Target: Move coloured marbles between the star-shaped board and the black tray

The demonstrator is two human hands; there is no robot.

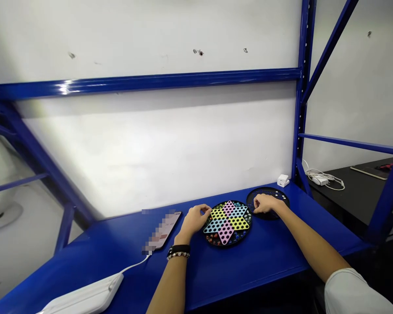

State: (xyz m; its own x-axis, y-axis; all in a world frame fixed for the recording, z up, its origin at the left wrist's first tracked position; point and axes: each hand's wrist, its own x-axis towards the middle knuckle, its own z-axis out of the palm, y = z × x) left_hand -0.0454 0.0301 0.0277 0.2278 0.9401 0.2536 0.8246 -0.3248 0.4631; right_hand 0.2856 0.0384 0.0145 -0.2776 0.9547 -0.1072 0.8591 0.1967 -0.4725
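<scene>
A round Chinese checkers board (227, 222) with a pink, yellow and blue star lies on the blue tabletop. Coloured marbles sit in the black compartments around the star. At the board's upper left rim is my left hand (194, 220), its fingers curved and a gap showing between thumb and index finger. My right hand (265, 203) is lowered over a round black lid (271, 191) to the right of the board. Its fingers are pinched together, and whatever is between them is hidden. A few small white pieces (277, 194) lie in the lid.
A phone (166, 231) lies left of the board, with a white cable running to a white power bank (85, 296). White charger blocks (283, 180) stand behind the lid. Blue rack posts (299, 109) rise around the tabletop (249, 266), against a white wall.
</scene>
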